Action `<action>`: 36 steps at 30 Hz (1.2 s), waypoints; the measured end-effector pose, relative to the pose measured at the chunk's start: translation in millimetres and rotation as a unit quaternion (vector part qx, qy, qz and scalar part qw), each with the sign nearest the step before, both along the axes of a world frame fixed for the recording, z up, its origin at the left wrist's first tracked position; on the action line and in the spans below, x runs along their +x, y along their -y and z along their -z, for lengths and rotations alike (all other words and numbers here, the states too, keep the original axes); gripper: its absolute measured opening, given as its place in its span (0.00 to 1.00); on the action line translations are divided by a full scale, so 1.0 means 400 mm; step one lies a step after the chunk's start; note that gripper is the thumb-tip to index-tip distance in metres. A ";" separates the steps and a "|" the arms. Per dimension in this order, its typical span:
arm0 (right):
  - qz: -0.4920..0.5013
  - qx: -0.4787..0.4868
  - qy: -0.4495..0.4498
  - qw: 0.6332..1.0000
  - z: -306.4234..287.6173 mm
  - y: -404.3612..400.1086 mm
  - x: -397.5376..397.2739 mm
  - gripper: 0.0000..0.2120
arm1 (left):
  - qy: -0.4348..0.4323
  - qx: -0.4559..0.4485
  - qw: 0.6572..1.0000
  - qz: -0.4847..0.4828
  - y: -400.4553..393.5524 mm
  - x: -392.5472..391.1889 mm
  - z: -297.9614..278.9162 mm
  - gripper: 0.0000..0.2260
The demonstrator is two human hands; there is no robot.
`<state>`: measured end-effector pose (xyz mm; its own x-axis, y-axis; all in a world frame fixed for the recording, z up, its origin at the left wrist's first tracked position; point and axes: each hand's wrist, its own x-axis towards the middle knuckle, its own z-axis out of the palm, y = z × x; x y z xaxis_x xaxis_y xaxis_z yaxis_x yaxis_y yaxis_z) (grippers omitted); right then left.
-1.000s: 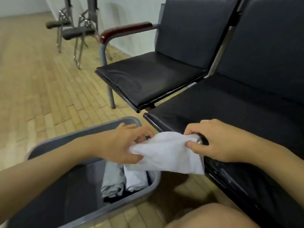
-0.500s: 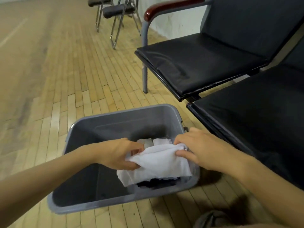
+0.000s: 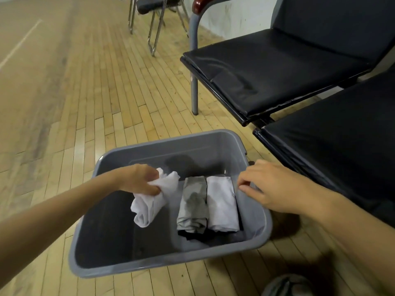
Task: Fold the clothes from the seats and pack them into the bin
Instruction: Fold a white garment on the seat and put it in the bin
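Crumpled white cloth garment (image 3: 150,198) clutched by left hand (image 3: 139,178), hung inside grey rectangular plastic bin (image 3: 171,256), right hand (image 3: 271,184) loosely curled, nothing grasped, fingertips at bin's right rim, folded grey garment (image 3: 193,205) and folded white garment (image 3: 222,205) packed alongside.

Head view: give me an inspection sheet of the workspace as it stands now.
Surface: pale wooden plank floor.
Job's things: grey plastic bin holding a folded grey garment and a folded white garment; crumpled white cloth hangs above the bin.
Clutter: nothing seen.
Hands: left hand grips the white cloth; right hand fingers at the bin's rim.
Cables: nothing seen.
Surroundings: black padded seats, bare; folding chair behind.
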<state>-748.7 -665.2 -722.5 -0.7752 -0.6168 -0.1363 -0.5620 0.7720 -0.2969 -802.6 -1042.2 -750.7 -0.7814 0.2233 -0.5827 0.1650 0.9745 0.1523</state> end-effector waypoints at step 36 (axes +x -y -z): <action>-0.053 0.045 -0.104 0.992 -0.007 -0.049 0.052 0.13 | -0.103 -0.130 0.986 -0.004 -0.093 0.082 0.250 0.24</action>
<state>-728.0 -645.6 -719.9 -0.7239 -0.6888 -0.0389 -0.6832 0.7236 -0.0981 -770.0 -1004.9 -850.7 -0.8902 0.0809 -0.4483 0.1588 0.9775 -0.1390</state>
